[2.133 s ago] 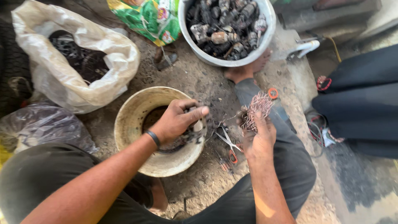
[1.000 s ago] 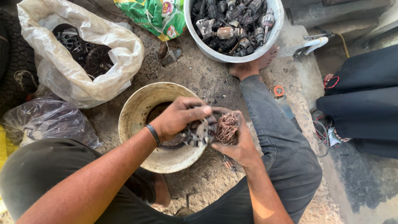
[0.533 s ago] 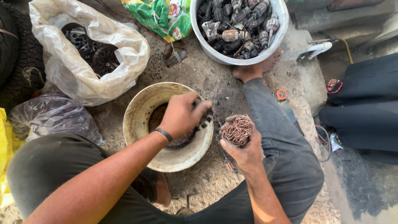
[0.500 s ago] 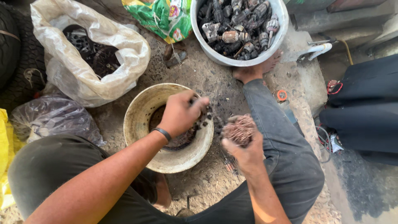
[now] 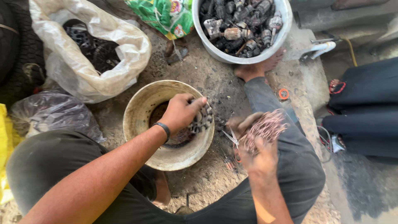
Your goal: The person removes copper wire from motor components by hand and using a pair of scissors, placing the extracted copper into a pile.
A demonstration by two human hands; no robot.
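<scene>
left hand (image 5: pixel 179 113) closed on a dark metal core (image 5: pixel 200 119), held over the near rim of the tan bucket (image 5: pixel 141 108); black band on that wrist. right hand (image 5: pixel 256 150), blurred, grips a tangle of copper wire (image 5: pixel 265 125) above the right thigh, beside the bucket, apart from the core. small cutters (image 5: pixel 230 137) lie on the dirt floor (image 5: pixel 211 79) between bucket and right hand. white tub (image 5: pixel 278 33) of dark motor parts sits beyond, touching a bare foot (image 5: pixel 257 69). pale sack (image 5: pixel 103 79) of parts at upper left, clear bag (image 5: pixel 54 114) below it.
</scene>
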